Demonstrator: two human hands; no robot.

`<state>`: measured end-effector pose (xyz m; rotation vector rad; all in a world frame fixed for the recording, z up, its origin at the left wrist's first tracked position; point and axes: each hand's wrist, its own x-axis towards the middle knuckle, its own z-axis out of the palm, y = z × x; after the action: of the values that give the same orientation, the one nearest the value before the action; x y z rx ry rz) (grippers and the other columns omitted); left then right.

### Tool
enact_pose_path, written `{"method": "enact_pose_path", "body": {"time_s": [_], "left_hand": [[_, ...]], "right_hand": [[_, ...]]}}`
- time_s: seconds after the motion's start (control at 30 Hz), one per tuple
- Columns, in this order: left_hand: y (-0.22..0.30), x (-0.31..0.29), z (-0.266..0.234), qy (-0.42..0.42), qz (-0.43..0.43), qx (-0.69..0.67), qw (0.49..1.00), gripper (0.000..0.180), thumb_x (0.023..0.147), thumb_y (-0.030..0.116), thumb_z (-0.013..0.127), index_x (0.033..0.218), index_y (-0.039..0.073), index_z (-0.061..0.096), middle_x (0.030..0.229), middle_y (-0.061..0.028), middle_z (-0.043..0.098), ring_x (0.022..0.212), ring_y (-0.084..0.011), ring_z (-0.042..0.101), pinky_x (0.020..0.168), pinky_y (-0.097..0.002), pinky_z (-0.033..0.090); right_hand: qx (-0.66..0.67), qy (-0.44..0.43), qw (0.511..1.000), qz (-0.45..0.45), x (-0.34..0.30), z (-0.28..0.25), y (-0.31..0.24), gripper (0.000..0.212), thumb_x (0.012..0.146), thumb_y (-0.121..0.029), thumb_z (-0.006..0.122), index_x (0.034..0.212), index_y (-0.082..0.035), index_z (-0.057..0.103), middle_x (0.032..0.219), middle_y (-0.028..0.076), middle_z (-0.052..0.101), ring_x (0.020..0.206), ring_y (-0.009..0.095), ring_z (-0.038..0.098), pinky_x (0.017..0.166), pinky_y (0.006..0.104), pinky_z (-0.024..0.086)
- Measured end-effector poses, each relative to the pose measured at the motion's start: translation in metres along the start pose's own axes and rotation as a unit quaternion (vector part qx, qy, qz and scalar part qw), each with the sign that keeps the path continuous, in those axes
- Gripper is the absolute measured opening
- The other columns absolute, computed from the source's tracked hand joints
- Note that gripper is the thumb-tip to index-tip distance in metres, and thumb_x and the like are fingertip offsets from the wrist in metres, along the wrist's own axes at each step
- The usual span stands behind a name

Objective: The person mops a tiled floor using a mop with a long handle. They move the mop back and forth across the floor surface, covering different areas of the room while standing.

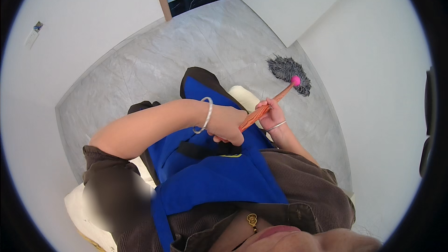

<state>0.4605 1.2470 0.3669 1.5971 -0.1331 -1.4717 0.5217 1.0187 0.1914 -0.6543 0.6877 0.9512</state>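
A mop runs slantwise away from my body, its orange wood-patterned handle (pixel 254 117) ending in a pink joint above a fluffy grey mop head (pixel 285 71). The head lies on the floor near the right wall. My left hand (pixel 226 122), below a silver bangle, is closed around the near end of the handle, close to my blue apron (pixel 219 177). Farther down the handle, my right hand (pixel 272 115) is closed around it too, with a thin bracelet at its wrist. Some left-hand fingers are hidden behind the hand itself.
Grey marbled floor tiles (pixel 154 70) spread ahead, bounded by white walls. A white door (pixel 284 4) with a black handle stands open at the far right. Beside it, a doorway has a black stone threshold (pixel 203 0). Dark objects (pixel 427 112) sit along the right wall.
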Motion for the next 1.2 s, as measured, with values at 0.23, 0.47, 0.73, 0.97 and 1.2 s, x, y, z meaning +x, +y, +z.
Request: {"method": "enact_pose_path", "body": {"time_s": [0.23,0.47,0.73,0.97,1.2], "left_hand": [[-0.002,-0.01,0.08,0.122,0.361,-0.175,0.908,0.078,0.068,0.023,0.081,0.137,0.014,0.048,0.09,-0.0079,0.056,0.081,-0.0168,0.057,0.072,-0.0275,0.045],[-0.001,0.052,0.142,0.471,0.472,-0.001,0.745,0.017,0.077,0.017,0.076,0.086,0.007,0.066,0.103,-0.0073,0.056,0.097,-0.0218,0.054,0.093,-0.0358,0.042],[-0.036,0.048,0.187,0.506,0.543,-0.197,0.64,0.018,0.083,0.002,0.059,0.068,0.004,0.05,0.073,-0.0077,0.054,0.074,-0.0219,0.054,0.084,-0.0398,0.044],[-0.063,-0.013,0.23,0.552,0.517,-0.188,0.626,0.022,0.085,0.01,0.06,0.066,0.005,0.05,0.067,-0.0075,0.055,0.07,-0.024,0.055,0.082,-0.0456,0.045],[0.018,-0.121,0.23,0.611,0.478,-0.192,0.601,0.026,0.081,0.019,0.062,0.063,0.009,0.047,0.057,-0.0066,0.051,0.058,-0.0231,0.053,0.074,-0.0445,0.044]], "right_hand": [[-0.017,0.028,0.999,0.002,-0.05,-0.028,-0.005,0.013,0.087,-0.013,0.053,0.078,-0.004,0.05,0.073,0.011,0.056,0.074,0.026,0.056,0.076,0.0393,0.049],[-0.055,0.173,0.982,-0.047,0.028,-0.103,-0.042,0.011,0.081,-0.009,0.057,0.082,-0.005,0.047,0.067,0.01,0.051,0.06,0.025,0.053,0.057,0.0379,0.05],[-0.086,0.299,0.946,-0.089,0.106,-0.141,-0.019,0.013,0.08,-0.002,0.052,0.092,0.0,0.047,0.072,0.012,0.05,0.06,0.026,0.053,0.054,0.0377,0.048],[-0.182,0.3,0.932,-0.091,0.087,-0.092,0.058,0.008,0.075,-0.003,0.052,0.081,0.003,0.054,0.073,0.014,0.052,0.063,0.027,0.055,0.053,0.0383,0.044],[-0.376,0.208,0.899,-0.08,0.035,0.006,0.092,0.006,0.072,-0.004,0.053,0.074,-0.002,0.048,0.059,0.011,0.045,0.05,0.025,0.05,0.047,0.0383,0.042]]}}
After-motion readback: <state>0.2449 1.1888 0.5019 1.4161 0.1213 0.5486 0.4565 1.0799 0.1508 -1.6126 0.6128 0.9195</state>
